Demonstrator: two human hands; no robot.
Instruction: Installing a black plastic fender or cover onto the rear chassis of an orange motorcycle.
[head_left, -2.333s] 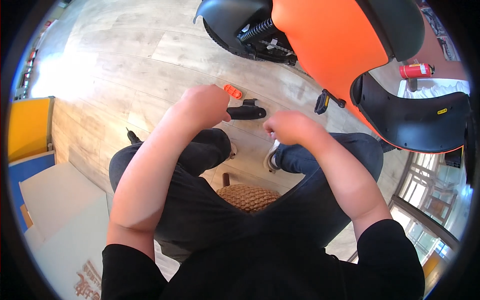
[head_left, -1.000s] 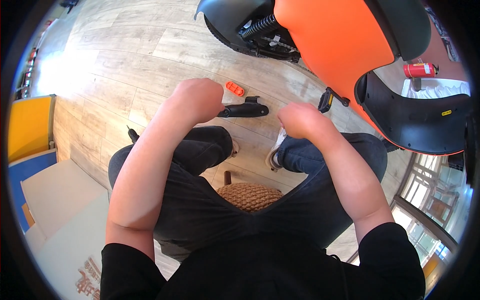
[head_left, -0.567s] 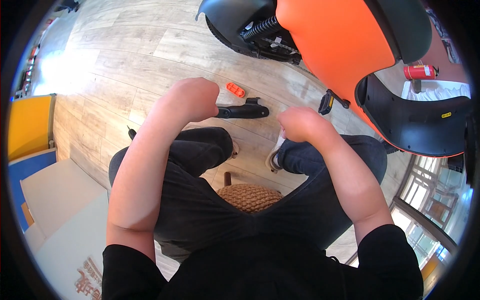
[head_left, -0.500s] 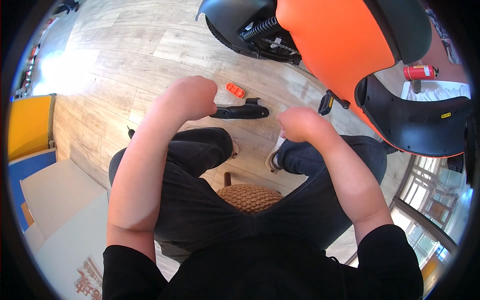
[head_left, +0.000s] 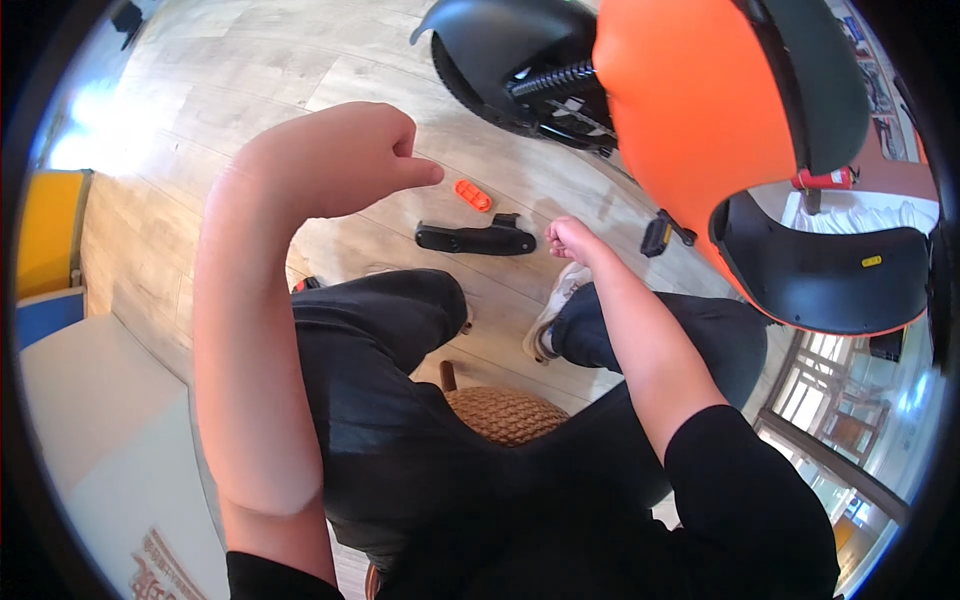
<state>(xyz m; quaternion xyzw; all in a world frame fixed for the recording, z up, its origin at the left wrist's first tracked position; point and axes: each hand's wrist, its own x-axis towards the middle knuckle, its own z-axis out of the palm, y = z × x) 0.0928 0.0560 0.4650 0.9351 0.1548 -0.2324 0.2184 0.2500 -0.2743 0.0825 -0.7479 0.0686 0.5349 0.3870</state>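
Note:
My left hand (head_left: 345, 160) is raised over the floor, nearer the camera, its fingers curled and thumb sticking out; I cannot see what, if anything, it holds. My right hand (head_left: 572, 238) is a small fist beside a black elongated part (head_left: 470, 240), with no held thing discernible. That part lies on the floor with an orange plastic piece (head_left: 473, 195) just beyond it. At the upper right stands an orange-and-black vehicle (head_left: 690, 90) with a coil spring, rear wheel and pedal (head_left: 655, 235).
My bent legs straddle a woven seat (head_left: 505, 410). Yellow and blue panels (head_left: 48, 225) and a pale board (head_left: 105, 400) are on the left. A red fire extinguisher (head_left: 820, 179) is behind the vehicle; a glass-and-frame structure (head_left: 825, 390) is at lower right.
My left hand has moved up and closer to the camera, its thumb now out. My right hand shifted slightly left. The view has tilted; floor items appear lower.

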